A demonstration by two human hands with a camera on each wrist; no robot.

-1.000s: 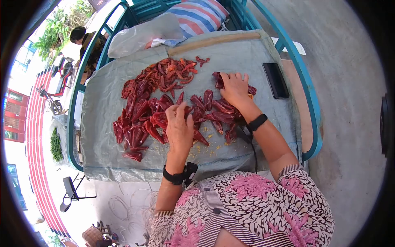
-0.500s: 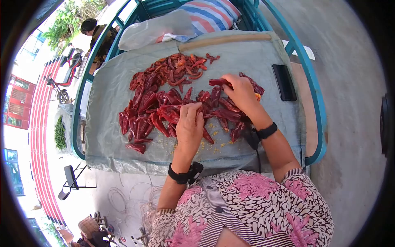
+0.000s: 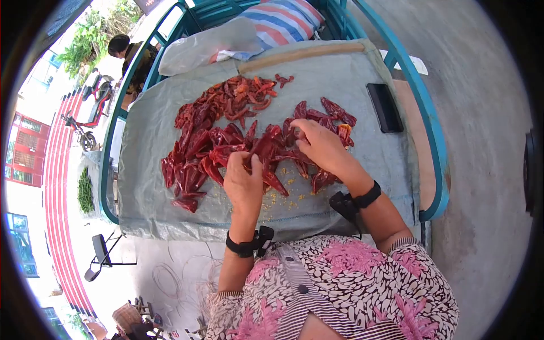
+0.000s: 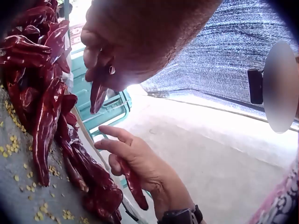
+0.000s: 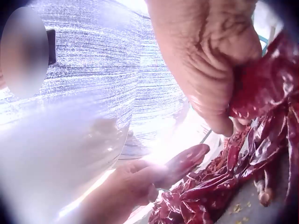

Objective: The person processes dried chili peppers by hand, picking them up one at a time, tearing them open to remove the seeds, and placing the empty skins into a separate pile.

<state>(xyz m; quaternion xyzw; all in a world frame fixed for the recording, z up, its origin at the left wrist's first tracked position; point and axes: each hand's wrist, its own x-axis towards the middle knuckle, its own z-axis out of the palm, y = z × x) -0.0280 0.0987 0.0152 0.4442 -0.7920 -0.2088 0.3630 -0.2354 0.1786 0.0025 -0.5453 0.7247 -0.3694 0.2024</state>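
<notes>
Dried red chili peppers (image 3: pixel 190 170) lie heaped on a grey-green plastic sheet (image 3: pixel 141 204). Over the near side of the heap, my left hand (image 3: pixel 242 184) pinches a chili pepper (image 5: pixel 187 161) between thumb and fingers, its free end pointing away from me. To its right, my right hand (image 3: pixel 327 148) hovers above the loose peppers. In the left wrist view, this hand (image 4: pixel 140 156) holds another chili pepper (image 4: pixel 134 184) against the palm with the thumb, while its first fingers reach forward. Yellow seeds (image 3: pixel 289 187) are scattered on the sheet below the hands.
Smaller, torn-looking red pieces (image 3: pixel 241 93) form a pile at the far side. A black phone (image 3: pixel 385 107) lies at the right. Teal cart rails (image 3: pixel 422 113) flank the sheet, with a striped sack (image 3: pixel 283 22) behind. Another person (image 3: pixel 133 56) is beyond the left rail.
My right hand has come from the right end of the peppers toward the left hand, bringing a chili pepper. The left hand's pepper now tilts up away from me. The head view has shifted slightly.
</notes>
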